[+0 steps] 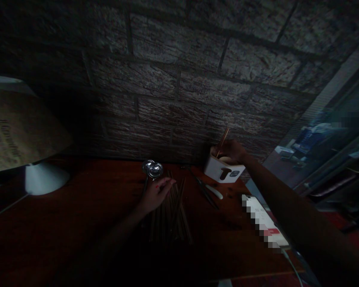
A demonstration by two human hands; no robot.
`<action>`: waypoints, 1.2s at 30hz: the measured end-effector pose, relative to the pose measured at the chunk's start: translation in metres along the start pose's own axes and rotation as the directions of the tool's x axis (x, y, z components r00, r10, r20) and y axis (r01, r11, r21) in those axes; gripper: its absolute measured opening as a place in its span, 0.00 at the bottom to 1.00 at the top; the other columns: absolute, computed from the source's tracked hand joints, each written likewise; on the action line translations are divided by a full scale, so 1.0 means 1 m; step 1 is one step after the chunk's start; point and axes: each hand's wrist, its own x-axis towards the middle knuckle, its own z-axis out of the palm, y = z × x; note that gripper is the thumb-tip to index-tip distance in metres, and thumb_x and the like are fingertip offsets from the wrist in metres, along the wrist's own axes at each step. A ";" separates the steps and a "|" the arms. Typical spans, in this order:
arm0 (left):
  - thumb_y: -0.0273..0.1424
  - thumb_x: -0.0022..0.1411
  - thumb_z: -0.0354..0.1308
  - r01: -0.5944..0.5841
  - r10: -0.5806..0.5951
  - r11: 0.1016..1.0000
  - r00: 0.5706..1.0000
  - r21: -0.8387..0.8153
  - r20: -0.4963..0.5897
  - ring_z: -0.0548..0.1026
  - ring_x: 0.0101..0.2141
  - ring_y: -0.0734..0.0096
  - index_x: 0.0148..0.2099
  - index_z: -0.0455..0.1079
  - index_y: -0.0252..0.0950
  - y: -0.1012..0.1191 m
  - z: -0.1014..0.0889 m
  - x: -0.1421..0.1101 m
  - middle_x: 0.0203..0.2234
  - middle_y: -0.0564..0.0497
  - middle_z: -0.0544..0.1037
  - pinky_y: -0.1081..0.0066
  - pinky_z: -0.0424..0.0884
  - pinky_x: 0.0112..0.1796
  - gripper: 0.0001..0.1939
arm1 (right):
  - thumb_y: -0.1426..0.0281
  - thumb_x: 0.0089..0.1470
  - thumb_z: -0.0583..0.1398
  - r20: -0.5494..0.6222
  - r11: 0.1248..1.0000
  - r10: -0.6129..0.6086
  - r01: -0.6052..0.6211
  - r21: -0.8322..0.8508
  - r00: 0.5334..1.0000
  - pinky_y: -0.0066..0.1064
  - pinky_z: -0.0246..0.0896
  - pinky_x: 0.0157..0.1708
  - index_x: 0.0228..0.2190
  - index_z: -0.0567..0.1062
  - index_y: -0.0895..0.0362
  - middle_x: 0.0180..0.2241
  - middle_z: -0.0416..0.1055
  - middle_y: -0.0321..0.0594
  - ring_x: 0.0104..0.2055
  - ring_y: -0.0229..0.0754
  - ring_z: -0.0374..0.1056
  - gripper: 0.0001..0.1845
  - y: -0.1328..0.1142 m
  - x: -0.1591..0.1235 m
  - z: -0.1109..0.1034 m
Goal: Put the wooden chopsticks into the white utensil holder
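Note:
At the white utensil holder (214, 169) against the wall, my right hand (233, 150) is closed around a few wooden chopsticks (223, 140), which stand tilted at the holder's opening. Part of the fingers is hidden there. My left hand (155, 194) hovers or rests over a loose bundle of chopsticks (179, 207) on the table, its fingers stretched out; contact is hard to tell in the dark. Shiny metal ladles (154, 170) lie just beyond the left hand. Between bundle and holder is a pair of tongs or knife-like utensil (208, 194) beside a white-handled one (214, 191).
A lamp (44, 179) with a brown printed shade stands at the left on the dark wooden table (86, 199). A lit phone (266, 223) with a cable lies near the right edge. Behind rises a stone-block wall (197, 87); a window is on the right.

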 end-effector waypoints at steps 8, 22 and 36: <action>0.44 0.64 0.51 -0.011 0.011 1.000 1.000 -0.001 -0.005 0.72 0.24 0.70 0.42 0.76 0.36 0.004 0.001 -0.001 0.22 0.53 0.76 0.73 0.68 0.27 0.19 | 0.59 0.56 0.60 0.006 0.996 0.079 -0.079 0.036 0.997 0.27 0.65 0.35 0.35 0.80 0.54 0.36 0.80 0.41 0.39 0.45 0.76 0.13 0.002 -0.017 -0.002; 0.46 0.65 0.50 -0.009 0.009 1.000 1.000 0.004 0.016 0.73 0.24 0.70 0.44 0.75 0.34 0.004 0.001 -0.002 0.24 0.52 0.76 0.73 0.67 0.27 0.21 | 0.67 0.58 0.60 0.126 0.974 0.143 -0.116 -0.195 0.982 0.31 0.64 0.34 0.58 0.63 0.57 0.29 0.79 0.42 0.41 0.48 0.76 0.27 -0.016 -0.069 0.027; 0.41 0.63 0.57 -0.106 0.105 0.991 0.994 0.087 0.012 0.75 0.32 0.68 0.48 0.73 0.38 0.003 0.001 -0.003 0.29 0.52 0.78 0.70 0.71 0.36 0.15 | 0.71 0.56 0.58 -0.071 0.873 -0.160 0.108 -0.476 0.985 0.36 0.68 0.27 0.52 0.65 0.58 0.37 0.78 0.50 0.32 0.53 0.76 0.21 -0.040 -0.173 -0.006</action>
